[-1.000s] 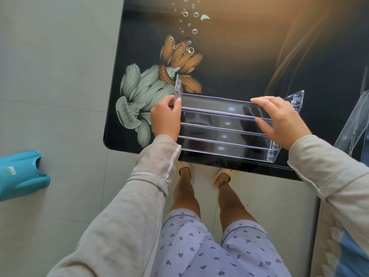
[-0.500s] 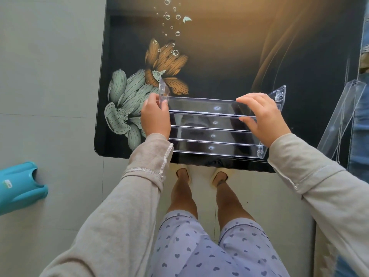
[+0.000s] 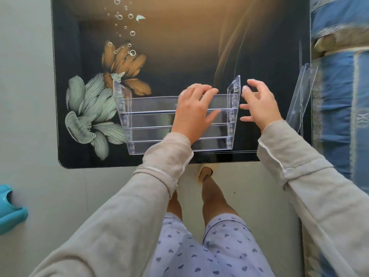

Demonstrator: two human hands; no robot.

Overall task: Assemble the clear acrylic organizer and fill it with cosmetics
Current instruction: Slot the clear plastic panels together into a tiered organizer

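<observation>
The clear acrylic organizer (image 3: 147,120), a stepped rack with several shelves between two side panels, lies near the front edge of the dark flower-printed table (image 3: 179,47). My left hand (image 3: 193,114) lies over its right half, fingers spread across the upper shelves. My right hand (image 3: 259,104) hovers just outside the right side panel, fingers spread and loosely bent, holding nothing. No cosmetics are in view.
A loose clear acrylic piece (image 3: 299,100) leans at the table's right edge against blue patterned fabric (image 3: 339,96). A teal plastic object (image 3: 10,208) sits on the floor at the left. My legs stand below the table's front edge.
My left hand left the organizer's left end and now lies over its right half. My right hand released the right end and sits beside the side panel.
</observation>
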